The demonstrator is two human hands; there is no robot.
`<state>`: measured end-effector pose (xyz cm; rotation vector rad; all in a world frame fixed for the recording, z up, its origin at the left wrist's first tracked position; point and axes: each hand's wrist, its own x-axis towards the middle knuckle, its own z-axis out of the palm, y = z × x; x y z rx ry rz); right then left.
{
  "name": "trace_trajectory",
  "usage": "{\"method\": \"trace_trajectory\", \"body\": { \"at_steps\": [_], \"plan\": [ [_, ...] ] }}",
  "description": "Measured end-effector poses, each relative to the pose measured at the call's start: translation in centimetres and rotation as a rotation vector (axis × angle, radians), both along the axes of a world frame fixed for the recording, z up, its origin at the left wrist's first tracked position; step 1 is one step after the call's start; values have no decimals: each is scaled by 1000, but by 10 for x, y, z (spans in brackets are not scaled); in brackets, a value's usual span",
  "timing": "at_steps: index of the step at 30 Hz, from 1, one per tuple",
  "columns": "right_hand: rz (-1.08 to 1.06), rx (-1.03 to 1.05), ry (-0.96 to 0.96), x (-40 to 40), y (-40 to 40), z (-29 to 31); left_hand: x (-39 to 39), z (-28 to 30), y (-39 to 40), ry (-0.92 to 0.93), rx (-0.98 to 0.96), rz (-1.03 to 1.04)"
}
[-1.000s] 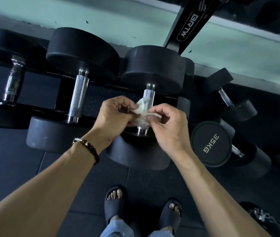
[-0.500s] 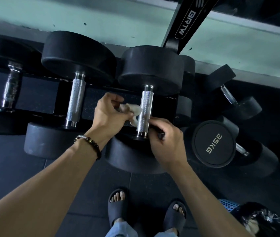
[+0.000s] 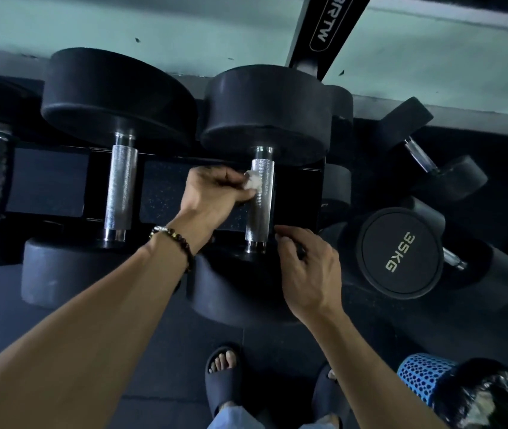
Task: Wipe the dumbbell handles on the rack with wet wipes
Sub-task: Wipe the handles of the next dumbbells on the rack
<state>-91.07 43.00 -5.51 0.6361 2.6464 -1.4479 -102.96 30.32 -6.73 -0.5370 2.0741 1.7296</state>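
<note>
Left hand pinches a crumpled white wet wipe against the knurled steel dumbbell handle to scrub it; right hand, apparently empty, hangs loosely curled.

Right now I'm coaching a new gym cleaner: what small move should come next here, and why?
Probably slide the left hand down the handle toward its near end. It pinches the wet wipe against the handle's upper part, so the knurled length below looks not yet wiped. The right hand holds nothing.
</note>
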Motion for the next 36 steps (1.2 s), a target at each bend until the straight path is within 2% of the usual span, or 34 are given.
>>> {"method": "trace_trajectory", "body": {
  "at_steps": [2, 7, 10, 13, 15, 17, 20, 25, 29, 31, 36],
  "plan": [
    [-8, -4, -10, 0, 0, 0, 4, 5, -3, -4, -10, -51],
    [-15, -21, -12, 1, 0, 1, -1, 3, 6, 85, -42, 25],
    [-26, -33, -13, 2, 0, -1, -8, -4, 9, 12, 33, 102],
    [-26, -31, -13, 2, 0, 0, 2, -1, -2, -84, -7, -64],
    [-28, -39, -16, 1, 0, 2, 5, 5, -1, -100, 0, -93],
    [-21, -28, -32, 1, 0, 1, -5, 8, 9, -60, 9, -31],
    [0, -19, -25, 3, 2, -2, -23, 5, 22, -110, 60, 144],
    [-12, -14, 21, 3, 1, -3, 1, -7, 6, -205, 52, -41],
    [-14, -20, -32, 2, 1, -1, -18, -1, 21, -77, 26, 59],
    [-14, -19, -38, 1, 2, -3, -23, 3, 23, -77, -35, 55],
    [-28, -22, 38, 3, 0, -2, 5, -2, -1, -80, -160, -238]
  ]
}}
